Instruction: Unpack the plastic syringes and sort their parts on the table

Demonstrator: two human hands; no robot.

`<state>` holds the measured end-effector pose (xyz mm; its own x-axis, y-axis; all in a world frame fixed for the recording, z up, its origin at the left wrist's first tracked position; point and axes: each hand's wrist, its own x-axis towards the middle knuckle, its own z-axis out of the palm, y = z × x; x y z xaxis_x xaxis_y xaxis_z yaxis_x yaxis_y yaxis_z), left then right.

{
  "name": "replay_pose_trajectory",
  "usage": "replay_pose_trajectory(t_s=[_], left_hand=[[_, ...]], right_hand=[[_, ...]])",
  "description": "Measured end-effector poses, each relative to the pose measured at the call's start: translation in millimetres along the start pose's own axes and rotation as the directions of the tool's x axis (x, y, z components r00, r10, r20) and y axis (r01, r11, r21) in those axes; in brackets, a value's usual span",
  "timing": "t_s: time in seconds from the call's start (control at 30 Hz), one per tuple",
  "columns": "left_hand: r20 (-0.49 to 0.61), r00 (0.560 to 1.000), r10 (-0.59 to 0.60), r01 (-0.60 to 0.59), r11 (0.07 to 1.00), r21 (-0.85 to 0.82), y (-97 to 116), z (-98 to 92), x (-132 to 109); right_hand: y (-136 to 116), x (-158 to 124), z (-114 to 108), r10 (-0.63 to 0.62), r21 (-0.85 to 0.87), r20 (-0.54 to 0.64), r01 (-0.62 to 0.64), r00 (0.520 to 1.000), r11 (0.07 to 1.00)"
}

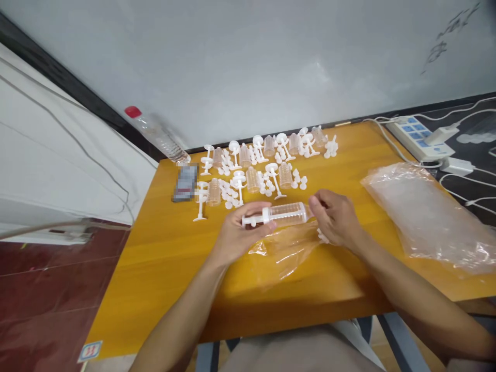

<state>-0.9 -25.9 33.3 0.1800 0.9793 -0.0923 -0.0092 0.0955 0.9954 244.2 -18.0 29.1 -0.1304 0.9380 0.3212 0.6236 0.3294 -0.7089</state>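
Note:
A clear ribbed syringe-like tube with a white collar and plunger lies sideways above the desk. My left hand is wrapped round its white collar and plunger end. The fingers of my right hand are pinched at its clear right tip. Under the tube, a thin clear plastic bag rests on the desk, with small white pieces beside my right hand. Behind my hands stand two rows of clear ribbed cups, white plungers and small white parts.
The wooden desk meets a whiteboard. A red-capped bottle and a phone are at the back left. On the right lie a large plastic bag and a power strip with white cables.

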Motion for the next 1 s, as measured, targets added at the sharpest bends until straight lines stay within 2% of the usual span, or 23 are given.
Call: replay_pose_trajectory(t_s=[0.07, 0.1, 0.13, 0.17, 0.23, 0.3, 0.37, 0.4, 0.43, 0.47, 0.5, 0.57, 0.6, 0.63, 0.67, 0.7, 0.77, 0.8, 0.83, 0.87, 0.9, 0.93, 1.0], left_hand=[[-0.001, 0.982, 0.191, -0.191, 0.979, 0.070, -1, -2.7, -3], [-0.001, 0.974, 0.225, -0.224, 0.971, 0.079, -1, -3.4, -4], [-0.005, 0.978, 0.209, -0.208, 0.976, 0.061, -2, -3.6, -5], [-0.012, 0.988, 0.152, -0.151, 0.988, 0.021, -3, -3.3, -5], [-0.029, 0.999, -0.026, 0.023, 0.996, -0.090, -4, -2.1, -3], [-0.028, 0.983, -0.182, 0.174, 0.967, -0.187, -5, -1.5, 0], [-0.007, 0.969, -0.246, 0.239, 0.946, -0.218, -5, -2.3, 4], [-0.004, 0.977, -0.215, 0.210, 0.956, -0.204, -5, -3.1, 6], [-0.009, 0.991, -0.133, 0.130, 0.977, -0.168, -4, -3.9, 8], [-0.014, 1.000, -0.004, 0.002, 0.994, -0.108, -4, -4.5, 9], [-0.011, 0.988, 0.154, -0.154, 0.988, -0.032, -3, -4.7, 10], [0.047, 0.902, 0.428, -0.431, 0.895, 0.116, 0, -3.4, 11], [0.082, 0.860, 0.504, -0.511, 0.845, 0.159, 1, -1.9, 12], [0.100, 0.840, 0.533, -0.542, 0.822, 0.177, 1, 0.0, 12], [0.093, 0.852, 0.516, -0.524, 0.834, 0.173, 1, 2.2, 12], [0.062, 0.886, 0.460, -0.464, 0.874, 0.142, 1, 4.3, 12], [-0.004, 0.974, 0.226, -0.226, 0.974, 0.007, -3, 7.4, 12], [-0.007, 0.997, 0.074, -0.074, 0.995, -0.071, -5, 7.9, 13], [0.010, 0.998, -0.063, 0.064, 0.989, -0.136, -7, 7.7, 14], [0.030, 0.988, -0.150, 0.152, 0.972, -0.178, -9, 6.9, 15], [0.038, 0.985, -0.171, 0.175, 0.966, -0.191, -11, 5.6, 16], [0.034, 0.991, -0.130, 0.134, 0.975, -0.175, -13, 4.1, 16], [0.010, 0.996, 0.094, -0.093, 0.992, -0.083, -15, 1.5, 15]], right_hand=[[0, -3, -4, 0.176, 0.155, 0.203, -0.209, 0.963, 0.966], [-1, -4, -5, 0.217, 0.230, 0.297, -0.290, 0.930, 0.929], [-2, -5, -5, 0.233, 0.295, 0.348, -0.342, 0.908, 0.892], [-3, -6, -4, 0.235, 0.350, 0.347, -0.358, 0.908, 0.866], [-5, -7, -3, 0.217, 0.392, 0.256, -0.306, 0.942, 0.868], [-5, -6, -1, 0.145, 0.335, 0.146, -0.187, 0.979, 0.923], [-5, -4, -2, 0.046, 0.247, 0.073, -0.063, 0.996, 0.967], [-4, -3, -2, 0.024, 0.220, 0.045, -0.033, 0.999, 0.975], [-4, -2, -3, 0.035, 0.216, 0.029, -0.040, 0.999, 0.976], [-4, 0, -4, 0.078, 0.235, 0.040, -0.085, 0.996, 0.968], [-4, 1, -4, 0.146, 0.270, 0.077, -0.161, 0.986, 0.949], [-7, 4, -3, 0.294, 0.364, 0.187, -0.344, 0.937, 0.865], [-8, 4, -2, 0.343, 0.411, 0.233, -0.412, 0.910, 0.813], [-10, 5, -1, 0.377, 0.451, 0.250, -0.452, 0.892, 0.770], [-11, 5, 0, 0.399, 0.477, 0.233, -0.461, 0.887, 0.748], [-13, 4, 1, 0.404, 0.482, 0.189, -0.443, 0.895, 0.756], [-14, 2, 2, 0.337, 0.413, 0.076, -0.337, 0.938, 0.846], [-13, 1, 2, 0.265, 0.357, 0.032, -0.259, 0.964, 0.898], [-12, -1, 1, 0.181, 0.307, 0.008, -0.174, 0.984, 0.936], [-9, -2, 0, 0.106, 0.275, 0.009, -0.105, 0.994, 0.956], [-7, -3, -1, 0.065, 0.267, 0.027, -0.070, 0.998, 0.961], [-4, -5, -3, 0.065, 0.277, 0.058, -0.079, 0.996, 0.958], [1, -6, -5, 0.165, 0.309, 0.150, -0.204, 0.975, 0.929]])
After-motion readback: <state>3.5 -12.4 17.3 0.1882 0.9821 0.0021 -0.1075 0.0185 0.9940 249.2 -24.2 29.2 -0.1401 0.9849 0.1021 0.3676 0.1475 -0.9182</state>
